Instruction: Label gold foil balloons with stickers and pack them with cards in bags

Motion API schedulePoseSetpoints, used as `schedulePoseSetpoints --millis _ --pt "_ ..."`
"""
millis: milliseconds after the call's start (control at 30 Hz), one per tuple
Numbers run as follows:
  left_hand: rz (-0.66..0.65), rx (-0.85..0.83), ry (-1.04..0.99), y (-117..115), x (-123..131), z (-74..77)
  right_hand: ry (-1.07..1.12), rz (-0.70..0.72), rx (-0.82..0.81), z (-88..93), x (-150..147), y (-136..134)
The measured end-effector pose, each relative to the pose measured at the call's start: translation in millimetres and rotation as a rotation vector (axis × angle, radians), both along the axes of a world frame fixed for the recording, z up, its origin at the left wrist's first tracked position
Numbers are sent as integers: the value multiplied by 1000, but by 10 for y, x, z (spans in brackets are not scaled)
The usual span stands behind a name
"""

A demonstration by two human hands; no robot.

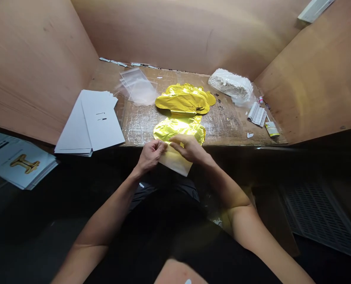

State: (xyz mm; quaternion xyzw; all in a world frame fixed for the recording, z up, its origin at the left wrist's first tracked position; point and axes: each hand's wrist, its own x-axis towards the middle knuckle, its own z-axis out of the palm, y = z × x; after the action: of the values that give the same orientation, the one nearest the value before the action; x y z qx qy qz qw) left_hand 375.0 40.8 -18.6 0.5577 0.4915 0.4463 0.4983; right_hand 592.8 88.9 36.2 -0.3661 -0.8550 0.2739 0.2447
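A translucent plastic bag (pixel 177 162) hangs tilted just off the front edge of the table, between my hands. My left hand (pixel 150 156) is closed, thumb and fingers pinching the bag's upper left corner. My right hand (pixel 190 146) lies over the bag's upper right part, fingers curled and thumb bent in at its mouth. Just beyond my fingers is a shiny gold foil balloon (pixel 175 128), flat and partly covered by my right hand. Behind it lies a pile of flat gold foil balloons (pixel 178 101).
Clear bags (pixel 138 86) lie at the back left, white sheets (pixel 101 122) at the left edge. Printed sheets (pixel 24 163) stand further left, lower down. On the right are a wrapped white bundle (pixel 231 85), a folded paper (pixel 256 114) and a yellow-white packet (pixel 271 129). Wooden panels enclose three sides.
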Motion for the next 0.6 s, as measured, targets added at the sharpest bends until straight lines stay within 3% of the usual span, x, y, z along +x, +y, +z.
schedulePoseSetpoints --millis 100,233,433,600 --pt "-112 -41 -74 -42 16 37 45 -26 63 -122 -118 -127" --pt "-64 -6 12 -77 49 74 25 -24 181 -137 -82 -93" --pt "-32 -21 95 -91 69 39 -287 -84 532 -195 -177 -223" --pt "-26 22 181 -126 52 -26 -269 -111 493 -255 -260 -366"
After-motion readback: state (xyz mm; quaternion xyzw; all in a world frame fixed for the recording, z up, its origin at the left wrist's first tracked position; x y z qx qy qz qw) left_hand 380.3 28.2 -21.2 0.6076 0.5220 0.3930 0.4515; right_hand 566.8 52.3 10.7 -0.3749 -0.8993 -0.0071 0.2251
